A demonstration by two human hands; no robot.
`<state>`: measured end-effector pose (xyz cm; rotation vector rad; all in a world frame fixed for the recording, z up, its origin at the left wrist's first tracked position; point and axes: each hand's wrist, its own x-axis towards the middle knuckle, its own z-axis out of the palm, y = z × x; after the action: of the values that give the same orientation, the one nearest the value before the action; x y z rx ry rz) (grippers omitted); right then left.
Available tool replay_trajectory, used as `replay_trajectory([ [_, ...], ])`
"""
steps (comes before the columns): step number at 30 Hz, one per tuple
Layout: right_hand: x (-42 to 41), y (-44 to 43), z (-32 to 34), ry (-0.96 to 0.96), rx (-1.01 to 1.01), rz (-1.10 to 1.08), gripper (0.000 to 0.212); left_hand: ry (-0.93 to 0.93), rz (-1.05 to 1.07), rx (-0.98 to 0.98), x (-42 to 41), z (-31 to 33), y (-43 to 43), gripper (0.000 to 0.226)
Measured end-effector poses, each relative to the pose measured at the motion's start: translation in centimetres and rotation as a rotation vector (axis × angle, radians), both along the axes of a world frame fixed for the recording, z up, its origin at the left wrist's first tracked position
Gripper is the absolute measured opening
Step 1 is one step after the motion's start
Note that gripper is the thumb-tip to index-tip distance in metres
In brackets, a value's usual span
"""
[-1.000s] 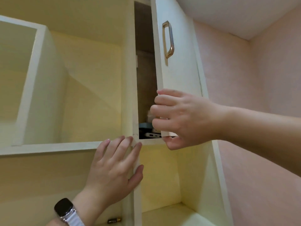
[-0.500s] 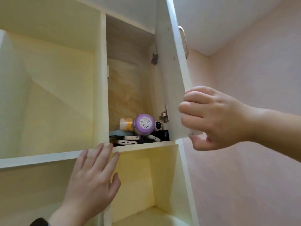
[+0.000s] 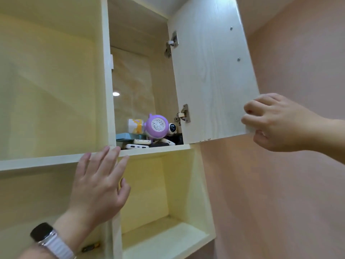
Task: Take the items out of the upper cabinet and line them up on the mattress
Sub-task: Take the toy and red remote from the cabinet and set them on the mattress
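The upper cabinet stands wide open, its door (image 3: 212,71) swung to the right. My right hand (image 3: 274,122) grips the door's lower right edge. My left hand (image 3: 99,186), fingers spread, rests flat against the shelf edge (image 3: 160,149) just below the cabinet's opening and holds nothing. Inside lie a purple round fan (image 3: 157,127), a small yellow and white jar (image 3: 135,126), a little white robot toy (image 3: 172,128), a teal box (image 3: 126,137), two white power banks (image 3: 137,145) and dark items at the right.
Open cream shelves sit to the left (image 3: 52,81) and below (image 3: 164,236). A small dark and gold battery (image 3: 91,247) lies on the lower left shelf. A pink wall (image 3: 289,184) fills the right side. The mattress is out of view.
My right hand has pulled the door from nearly closed to wide open, uncovering the items. My left hand has stayed against the shelf edge.
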<state>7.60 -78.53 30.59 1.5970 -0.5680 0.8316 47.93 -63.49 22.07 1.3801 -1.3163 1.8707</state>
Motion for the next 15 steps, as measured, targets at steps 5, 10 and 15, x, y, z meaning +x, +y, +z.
replay_trajectory([
  [5, 3.2, 1.5, -0.8, -0.091, 0.026, -0.008, 0.027, 0.011, 0.033, 0.021, -0.2, 0.1, 0.3, 0.048],
  [10, 7.9, 1.0, -1.0, -0.071, 0.139, 0.2, 0.038, 0.0, 0.058, 0.02, -0.6, 0.8, 0.5, 0.046],
  [15, 13.1, -1.2, -0.6, -0.051, 0.324, 0.49, 0.037, -0.059, 0.024, 0.041, -2.3, 4.6, 0.3, 0.043],
])
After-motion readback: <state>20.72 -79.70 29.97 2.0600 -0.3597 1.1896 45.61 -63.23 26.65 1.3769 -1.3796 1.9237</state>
